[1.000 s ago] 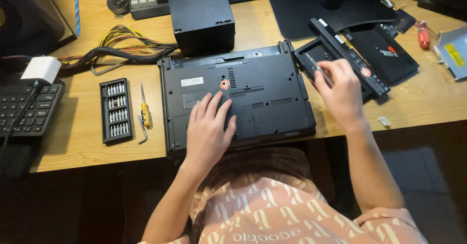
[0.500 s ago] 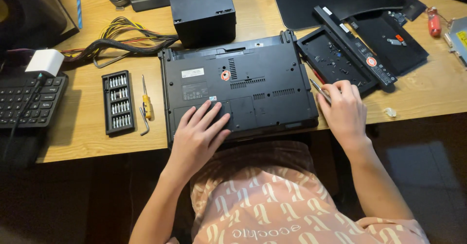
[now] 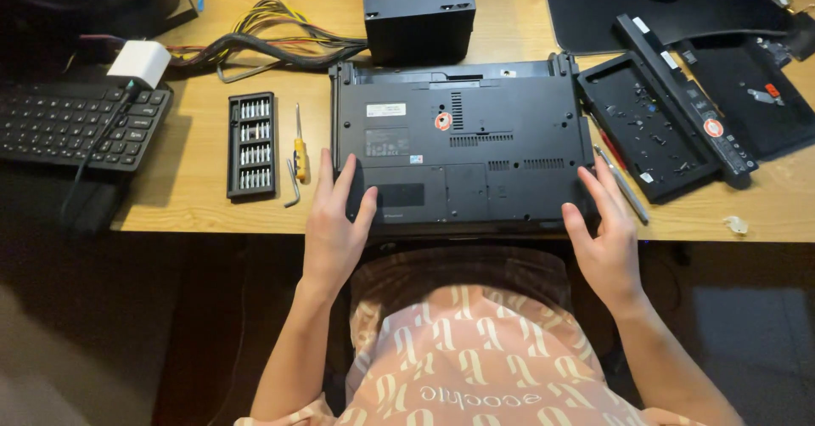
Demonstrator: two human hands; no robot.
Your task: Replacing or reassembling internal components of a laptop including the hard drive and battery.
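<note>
Head camera view, looking down at a wooden tabletop (image 3: pixel 204 209) where a black laptop (image 3: pixel 463 150) lies upside down, its underside facing up, between the person's two hands. The left hand (image 3: pixel 335 222) rests open and flat on the near left corner of the base, fingers spread. The right hand (image 3: pixel 604 231) is open too, fingers laid along the near right edge; neither is clenched around anything. Just left of the left hand lie a small yellow-handled screwdriver (image 3: pixel 299 146) and a black case of screwdriver bits (image 3: pixel 253 146). Beyond the right hand sit a removed black cover panel (image 3: pixel 649 129) and a long battery pack (image 3: pixel 683 90). The laptop looks stiff, fairly heavy and smooth-cased, likely slippery, and fragile if dropped or twisted. Its two side edges, gripped evenly, seem the safest hold.
</note>
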